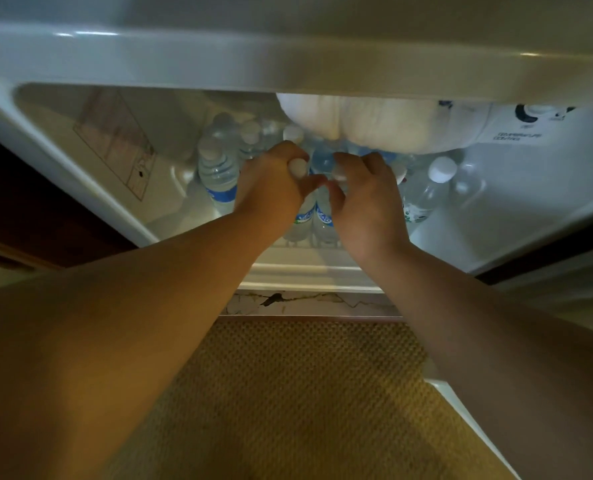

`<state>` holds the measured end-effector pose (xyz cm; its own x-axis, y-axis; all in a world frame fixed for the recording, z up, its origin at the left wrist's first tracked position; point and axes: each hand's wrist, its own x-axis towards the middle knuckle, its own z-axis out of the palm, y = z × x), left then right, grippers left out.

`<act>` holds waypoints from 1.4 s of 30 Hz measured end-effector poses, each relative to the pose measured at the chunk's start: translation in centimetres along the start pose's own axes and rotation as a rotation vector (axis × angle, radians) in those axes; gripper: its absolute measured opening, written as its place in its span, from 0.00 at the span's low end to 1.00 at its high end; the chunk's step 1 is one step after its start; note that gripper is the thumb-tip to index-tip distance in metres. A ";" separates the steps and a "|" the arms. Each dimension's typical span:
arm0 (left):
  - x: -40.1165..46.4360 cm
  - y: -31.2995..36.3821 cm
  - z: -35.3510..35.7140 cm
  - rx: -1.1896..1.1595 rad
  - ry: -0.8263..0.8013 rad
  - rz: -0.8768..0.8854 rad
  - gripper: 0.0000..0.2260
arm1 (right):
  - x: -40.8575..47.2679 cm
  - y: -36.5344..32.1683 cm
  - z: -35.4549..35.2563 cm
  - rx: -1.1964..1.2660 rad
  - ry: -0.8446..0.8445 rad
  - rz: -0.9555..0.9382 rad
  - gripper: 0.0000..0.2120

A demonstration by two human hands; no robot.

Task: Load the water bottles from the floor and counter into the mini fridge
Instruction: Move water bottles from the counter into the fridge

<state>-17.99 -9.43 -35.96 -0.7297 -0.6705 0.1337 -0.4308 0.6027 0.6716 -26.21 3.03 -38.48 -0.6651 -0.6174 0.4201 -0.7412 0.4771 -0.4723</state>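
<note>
Inside fridge [516, 188] — bottle [304, 216], left fingers [290, 150] gripping neck

Fridge [219, 60] liner: glossy smooth white plastic. Bottles [219, 168]: clear ribbed plastic, matt white caps, glossy blue labels. Frost lump [374, 119]: white, rough. Floor mat [298, 393]: coarse woven, matt tan. Sill [305, 301]: veined marble look.

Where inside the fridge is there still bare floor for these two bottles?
Bare floor shows at the front right, between the white-capped bottle and the right wall. A thin strip lies by the left wall, beside the left bottle. The middle and back are crowded where the left hand and right hand hold bottles.
</note>
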 end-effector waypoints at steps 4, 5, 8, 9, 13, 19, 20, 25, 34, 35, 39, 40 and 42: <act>-0.7 0.2 -0.7 -0.015 -0.055 -0.003 0.19 | -0.2 -0.4 -0.8 0.007 -0.060 0.040 0.22; -0.8 0.2 -1.0 -0.017 -0.073 -0.014 0.20 | -0.3 -0.5 -1.1 0.003 -0.075 0.044 0.23; -1.7 0.4 -2.0 -0.053 -0.077 -0.057 0.25 | -1.2 -1.3 -2.5 0.008 -0.117 0.108 0.26; -2.3 0.6 -2.6 -0.062 -0.071 -0.078 0.26 | -2.0 -1.9 -3.3 0.016 -0.125 0.134 0.26; -7.7 2.7 -5.9 -0.055 -0.046 -0.168 0.22 | -7.2 -5.9 -7.9 0.037 -0.136 0.199 0.25; -18.9 10.4 -16.9 -0.093 -0.023 -0.203 0.17 | -12.0 -14.4 -21.6 0.086 -0.090 0.160 0.22; -20.7 12.1 -19.5 -0.079 -0.017 -0.195 0.17 | -11.9 -16.0 -24.8 0.095 -0.077 0.150 0.21; -26.2 24.1 -34.5 -0.059 0.087 -0.162 0.15 | -8.0 -24.8 -43.4 0.156 0.083 0.078 0.20; -20.1 44.8 -55.9 -0.091 0.250 0.143 0.15 | 3.7 -35.5 -67.1 0.111 0.228 0.055 0.22; -18.7 46.0 -56.9 -0.114 0.241 0.148 0.14 | 5.3 -35.8 -68.1 0.096 0.231 0.080 0.22; -12.1 48.9 -58.1 -0.113 0.122 0.120 0.12 | 12.4 -34.6 -70.0 0.026 0.154 0.251 0.22; -10.2 49.5 -58.0 -0.094 0.068 0.102 0.12 | 14.2 -34.1 -69.8 0.005 0.119 0.275 0.22; -6.3 50.2 -57.3 -0.057 -0.037 0.050 0.13 | 17.8 -33.2 -69.0 -0.014 0.020 0.297 0.20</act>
<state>-4.63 0.27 38.70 -0.7694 -0.6228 0.1419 -0.3631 0.6092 0.7050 -19.73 19.39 38.16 -0.8545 -0.4373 0.2805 -0.5151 0.6432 -0.5664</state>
